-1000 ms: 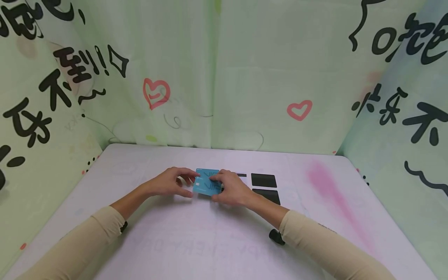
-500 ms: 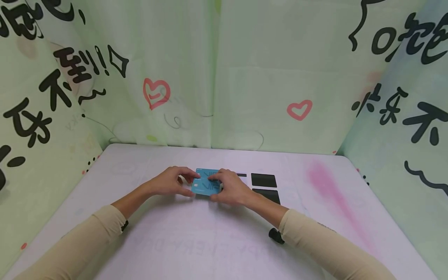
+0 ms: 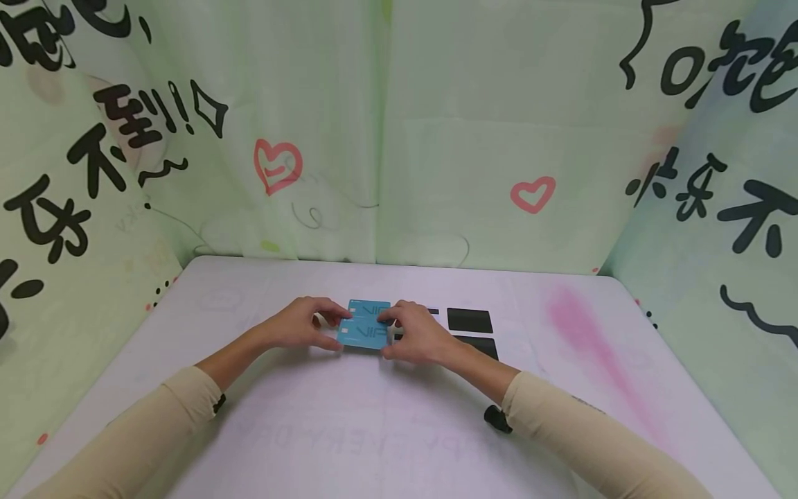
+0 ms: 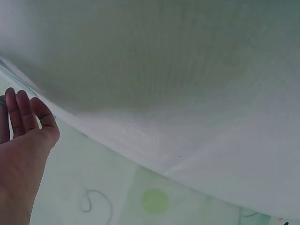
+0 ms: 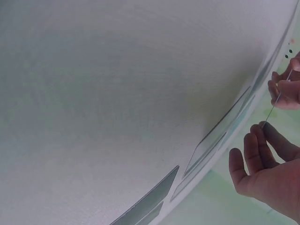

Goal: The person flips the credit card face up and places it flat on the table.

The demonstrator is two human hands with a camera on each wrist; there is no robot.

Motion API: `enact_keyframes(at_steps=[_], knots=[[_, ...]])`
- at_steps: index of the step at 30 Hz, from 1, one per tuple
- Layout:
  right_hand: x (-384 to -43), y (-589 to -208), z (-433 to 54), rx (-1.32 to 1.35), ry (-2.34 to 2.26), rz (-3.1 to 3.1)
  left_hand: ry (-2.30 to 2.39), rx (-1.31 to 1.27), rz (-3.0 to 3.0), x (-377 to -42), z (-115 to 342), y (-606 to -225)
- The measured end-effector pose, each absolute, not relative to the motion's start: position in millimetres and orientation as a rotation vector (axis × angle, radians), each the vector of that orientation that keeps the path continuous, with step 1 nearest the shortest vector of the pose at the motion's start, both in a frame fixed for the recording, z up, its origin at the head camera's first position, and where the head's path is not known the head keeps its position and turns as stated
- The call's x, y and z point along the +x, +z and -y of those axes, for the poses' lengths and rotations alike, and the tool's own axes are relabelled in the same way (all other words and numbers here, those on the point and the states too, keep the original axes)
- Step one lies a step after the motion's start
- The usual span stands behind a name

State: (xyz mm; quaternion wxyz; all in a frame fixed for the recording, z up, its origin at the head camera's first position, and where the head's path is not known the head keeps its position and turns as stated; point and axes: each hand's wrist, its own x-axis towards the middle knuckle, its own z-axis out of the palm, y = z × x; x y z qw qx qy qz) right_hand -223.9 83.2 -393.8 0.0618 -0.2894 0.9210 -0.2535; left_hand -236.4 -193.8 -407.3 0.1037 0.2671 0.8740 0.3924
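Observation:
A blue card with "VIP" lettering (image 3: 363, 333) is held between both hands, slightly above the white table, with a shadow under its front edge. Another blue card (image 3: 368, 305) shows just behind it. At the held card's left side, my left hand (image 3: 308, 324) holds it by thumb and fingertips. Fingertips and thumb of my right hand (image 3: 416, 334) hold its right side. In the right wrist view the card appears as a thin line between my left hand (image 5: 287, 89) and my right hand (image 5: 265, 173). The left wrist view shows my left hand (image 4: 28, 136) at its edge.
Two black cards (image 3: 470, 320) lie in a column right of my right hand, the nearer partly covered by it. A dark-striped card (image 3: 433, 312) is mostly hidden behind that hand. Printed curtains (image 3: 436, 173) enclose the white table (image 3: 349, 430).
The front blue card has shifted slightly left and straightened, lining up more with the card behind. My right hand has drawn slightly right, uncovering more of the card. My left hand has hardly moved.

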Motion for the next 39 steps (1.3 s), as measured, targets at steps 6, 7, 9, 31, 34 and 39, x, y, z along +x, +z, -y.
enact_keyframes(at_steps=[6,7,9,31,34,39], knots=[[-224.8,-394.2,-82.1,-0.858,-0.752,-2.786,1.087,0.793,-2.616,-238.4,193.2,-409.2],[-225.1,-394.4,-81.8,-0.855,-0.747,-2.785,1.067,0.800,-2.625,-239.1,193.1,-409.9],[-225.8,-395.4,-81.4,-0.847,-0.736,-2.784,1.030,0.816,-2.639,-240.0,192.9,-410.2],[-231.9,-403.3,-81.5,-0.851,-0.638,-2.772,0.890,0.787,-2.649,-242.6,186.0,-412.9],[-232.0,-403.9,-81.3,-0.853,-0.633,-2.774,0.884,0.788,-2.657,-242.9,185.5,-414.1],[-231.0,-404.4,-81.0,-0.859,-0.631,-2.783,0.871,0.810,-2.674,-242.9,184.8,-415.7]])
